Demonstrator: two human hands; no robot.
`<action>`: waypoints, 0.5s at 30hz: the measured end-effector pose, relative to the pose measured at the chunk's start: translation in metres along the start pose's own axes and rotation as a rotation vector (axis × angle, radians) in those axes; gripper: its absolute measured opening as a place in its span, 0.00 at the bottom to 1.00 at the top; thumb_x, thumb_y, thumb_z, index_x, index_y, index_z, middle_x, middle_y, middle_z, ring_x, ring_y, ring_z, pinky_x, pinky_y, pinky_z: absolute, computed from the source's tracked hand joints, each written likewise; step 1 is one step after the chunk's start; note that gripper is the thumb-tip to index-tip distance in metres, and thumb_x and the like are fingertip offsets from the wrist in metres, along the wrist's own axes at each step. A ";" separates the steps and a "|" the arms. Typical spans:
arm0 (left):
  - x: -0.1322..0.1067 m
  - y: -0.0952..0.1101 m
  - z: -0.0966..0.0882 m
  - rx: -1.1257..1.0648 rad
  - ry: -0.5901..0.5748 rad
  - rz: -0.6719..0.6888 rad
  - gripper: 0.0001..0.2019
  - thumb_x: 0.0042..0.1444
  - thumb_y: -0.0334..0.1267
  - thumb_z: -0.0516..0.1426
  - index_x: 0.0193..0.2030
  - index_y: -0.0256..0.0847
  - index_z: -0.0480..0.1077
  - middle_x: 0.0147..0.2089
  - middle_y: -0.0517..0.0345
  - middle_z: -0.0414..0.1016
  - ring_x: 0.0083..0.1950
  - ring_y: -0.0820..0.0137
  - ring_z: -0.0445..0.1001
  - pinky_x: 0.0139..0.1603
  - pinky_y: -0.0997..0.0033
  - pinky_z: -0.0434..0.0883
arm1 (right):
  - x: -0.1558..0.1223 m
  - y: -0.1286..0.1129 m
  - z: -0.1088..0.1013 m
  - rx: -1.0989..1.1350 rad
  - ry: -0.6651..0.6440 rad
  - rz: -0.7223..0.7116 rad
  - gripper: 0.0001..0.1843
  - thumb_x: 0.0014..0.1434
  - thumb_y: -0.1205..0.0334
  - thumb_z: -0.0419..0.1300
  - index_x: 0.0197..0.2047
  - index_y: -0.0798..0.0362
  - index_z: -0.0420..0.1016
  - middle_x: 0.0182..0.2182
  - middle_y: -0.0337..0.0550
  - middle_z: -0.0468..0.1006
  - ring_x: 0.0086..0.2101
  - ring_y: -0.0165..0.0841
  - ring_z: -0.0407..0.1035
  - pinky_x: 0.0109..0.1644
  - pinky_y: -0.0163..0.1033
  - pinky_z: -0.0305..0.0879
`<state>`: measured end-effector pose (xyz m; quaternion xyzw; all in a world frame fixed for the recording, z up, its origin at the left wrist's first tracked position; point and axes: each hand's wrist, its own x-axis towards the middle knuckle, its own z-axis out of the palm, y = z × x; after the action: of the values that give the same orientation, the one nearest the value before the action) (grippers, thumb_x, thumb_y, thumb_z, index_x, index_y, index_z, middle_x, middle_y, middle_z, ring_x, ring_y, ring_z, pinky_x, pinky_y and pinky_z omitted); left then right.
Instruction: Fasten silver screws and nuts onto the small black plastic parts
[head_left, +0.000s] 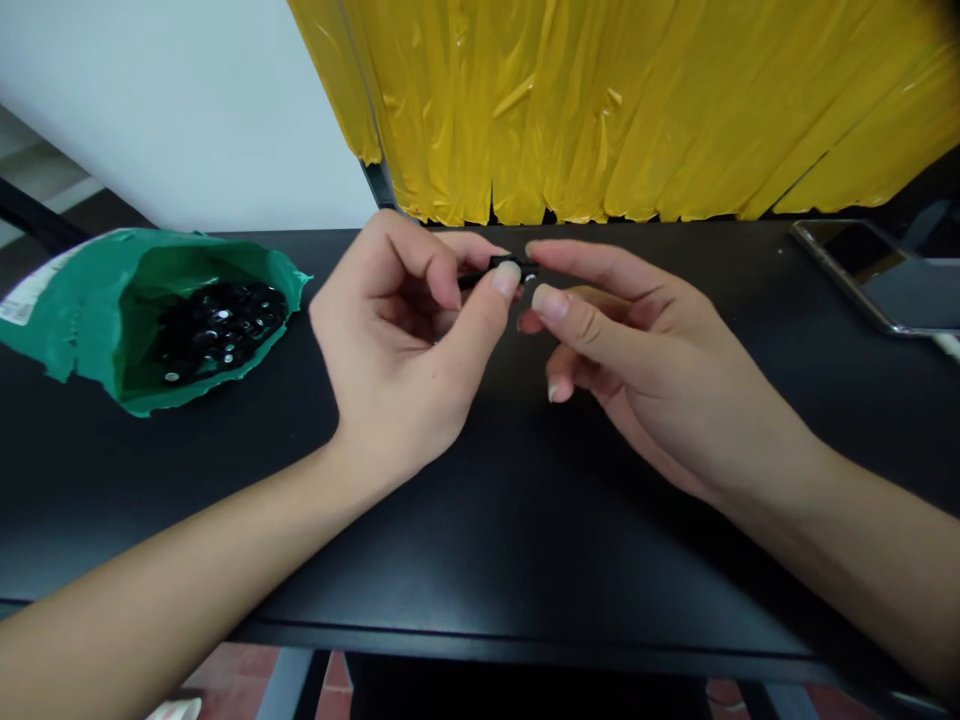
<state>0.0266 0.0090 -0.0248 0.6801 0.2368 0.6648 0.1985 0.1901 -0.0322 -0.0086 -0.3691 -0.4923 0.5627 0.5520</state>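
Note:
My left hand [409, 340] pinches a small black part [527, 270] between thumb and fingers above the table. Most of this part is hidden by the fingers; a bright metallic spot shows near its right end. Just to the right is my right hand [637, 345], its thumb and index finger apart on either side of the part's end, with no clear grip on it. On the left lies a torn-open green bag [82, 310], its mouth facing the hands. Inside it are several small shiny black pieces [225, 330] with silvery spots.
Both hands are over a black table [525, 540]. Yellow plastic sheeting [600, 110] hangs behind its back edge, beside a white panel [202, 110]. A phone [877, 270] with a white cable [946, 346] lies at the far right.

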 end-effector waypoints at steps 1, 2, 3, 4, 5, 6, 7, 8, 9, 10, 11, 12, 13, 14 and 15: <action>-0.001 0.001 0.000 -0.105 -0.022 -0.095 0.18 0.56 0.32 0.69 0.30 0.44 0.62 0.37 0.65 0.80 0.35 0.74 0.81 0.36 0.71 0.80 | 0.000 0.001 0.001 -0.046 0.024 -0.071 0.16 0.56 0.56 0.78 0.47 0.44 0.85 0.35 0.35 0.84 0.26 0.30 0.73 0.29 0.39 0.72; -0.002 0.004 0.000 -0.197 -0.059 -0.268 0.17 0.57 0.33 0.69 0.32 0.44 0.62 0.37 0.65 0.81 0.35 0.73 0.81 0.36 0.71 0.81 | 0.001 0.002 0.002 -0.090 0.052 -0.136 0.15 0.56 0.56 0.78 0.47 0.44 0.86 0.35 0.36 0.85 0.28 0.31 0.75 0.29 0.39 0.73; -0.002 0.007 0.000 -0.273 -0.084 -0.452 0.16 0.58 0.34 0.68 0.35 0.45 0.62 0.38 0.65 0.80 0.36 0.73 0.81 0.38 0.70 0.82 | 0.001 0.004 0.003 -0.131 0.086 -0.186 0.13 0.56 0.57 0.78 0.45 0.45 0.86 0.35 0.37 0.85 0.29 0.32 0.77 0.29 0.39 0.74; -0.002 0.011 0.000 -0.347 -0.101 -0.588 0.15 0.58 0.33 0.68 0.36 0.45 0.62 0.36 0.65 0.80 0.35 0.74 0.80 0.37 0.71 0.82 | 0.002 0.005 0.005 -0.162 0.125 -0.219 0.10 0.57 0.59 0.77 0.42 0.46 0.87 0.34 0.37 0.86 0.30 0.32 0.77 0.29 0.38 0.74; -0.002 0.015 0.000 -0.404 -0.106 -0.716 0.15 0.58 0.32 0.67 0.37 0.45 0.62 0.35 0.66 0.79 0.34 0.75 0.79 0.37 0.73 0.82 | 0.002 0.007 0.005 -0.183 0.164 -0.239 0.08 0.58 0.60 0.77 0.41 0.47 0.87 0.33 0.37 0.86 0.29 0.32 0.78 0.29 0.37 0.75; -0.001 0.018 0.001 -0.456 -0.093 -0.804 0.14 0.59 0.30 0.65 0.38 0.44 0.62 0.34 0.66 0.77 0.33 0.76 0.77 0.35 0.75 0.80 | 0.003 0.008 0.006 -0.197 0.196 -0.250 0.07 0.58 0.61 0.77 0.40 0.48 0.87 0.32 0.36 0.86 0.28 0.31 0.78 0.28 0.37 0.75; 0.000 0.022 0.001 -0.504 -0.078 -0.867 0.13 0.60 0.28 0.64 0.38 0.43 0.62 0.33 0.67 0.76 0.31 0.78 0.75 0.32 0.78 0.78 | 0.003 0.010 0.007 -0.208 0.220 -0.258 0.07 0.57 0.62 0.77 0.40 0.48 0.87 0.32 0.36 0.86 0.27 0.30 0.78 0.28 0.36 0.76; 0.002 0.025 0.002 -0.541 -0.063 -0.921 0.12 0.60 0.26 0.62 0.38 0.43 0.62 0.32 0.67 0.74 0.30 0.79 0.72 0.30 0.80 0.76 | 0.004 0.011 0.007 -0.218 0.239 -0.263 0.06 0.57 0.62 0.77 0.39 0.48 0.88 0.32 0.36 0.86 0.27 0.30 0.78 0.28 0.36 0.77; 0.003 0.027 0.002 -0.571 -0.054 -0.961 0.11 0.61 0.25 0.61 0.37 0.43 0.62 0.30 0.68 0.72 0.29 0.80 0.70 0.28 0.82 0.74 | 0.004 0.012 0.007 -0.228 0.253 -0.268 0.06 0.57 0.62 0.77 0.39 0.48 0.88 0.32 0.37 0.87 0.27 0.30 0.78 0.28 0.36 0.78; 0.004 0.029 0.002 -0.592 -0.056 -0.992 0.11 0.61 0.25 0.60 0.37 0.43 0.61 0.29 0.69 0.70 0.28 0.80 0.67 0.27 0.82 0.72 | 0.004 0.013 0.007 -0.240 0.264 -0.275 0.05 0.57 0.62 0.77 0.38 0.48 0.88 0.33 0.37 0.87 0.27 0.30 0.79 0.28 0.36 0.78; 0.005 0.030 0.002 -0.604 -0.064 -1.008 0.11 0.62 0.25 0.59 0.37 0.43 0.61 0.29 0.69 0.68 0.27 0.80 0.66 0.26 0.82 0.71 | 0.005 0.013 0.007 -0.253 0.274 -0.285 0.05 0.57 0.62 0.77 0.37 0.48 0.88 0.33 0.37 0.88 0.27 0.31 0.79 0.28 0.36 0.79; 0.006 0.030 0.002 -0.611 -0.078 -1.012 0.11 0.63 0.25 0.59 0.37 0.43 0.61 0.28 0.70 0.66 0.27 0.80 0.64 0.26 0.82 0.70 | 0.005 0.013 0.007 -0.267 0.281 -0.296 0.04 0.57 0.63 0.77 0.37 0.48 0.88 0.33 0.37 0.88 0.28 0.31 0.80 0.28 0.36 0.79; 0.006 0.030 0.002 -0.612 -0.092 -1.006 0.12 0.63 0.25 0.59 0.36 0.44 0.60 0.27 0.70 0.65 0.26 0.79 0.63 0.26 0.82 0.69 | 0.005 0.013 0.007 -0.285 0.286 -0.308 0.04 0.57 0.63 0.77 0.37 0.48 0.88 0.32 0.37 0.88 0.28 0.32 0.80 0.27 0.37 0.79; 0.006 0.030 0.002 -0.610 -0.106 -0.997 0.12 0.63 0.26 0.59 0.36 0.44 0.60 0.27 0.70 0.64 0.26 0.79 0.62 0.26 0.82 0.69 | 0.005 0.013 0.007 -0.306 0.289 -0.322 0.03 0.58 0.64 0.76 0.36 0.47 0.88 0.32 0.37 0.88 0.28 0.33 0.80 0.27 0.37 0.79; 0.006 0.030 0.001 -0.606 -0.120 -0.992 0.13 0.64 0.26 0.59 0.36 0.44 0.60 0.27 0.71 0.63 0.26 0.79 0.62 0.26 0.82 0.68 | 0.005 0.012 0.007 -0.329 0.294 -0.340 0.03 0.58 0.64 0.76 0.36 0.47 0.88 0.32 0.37 0.88 0.28 0.33 0.80 0.27 0.37 0.79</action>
<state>0.0298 -0.0117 -0.0020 0.4371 0.3146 0.4908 0.6849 0.1799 -0.0269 -0.0183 -0.4435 -0.5466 0.3150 0.6366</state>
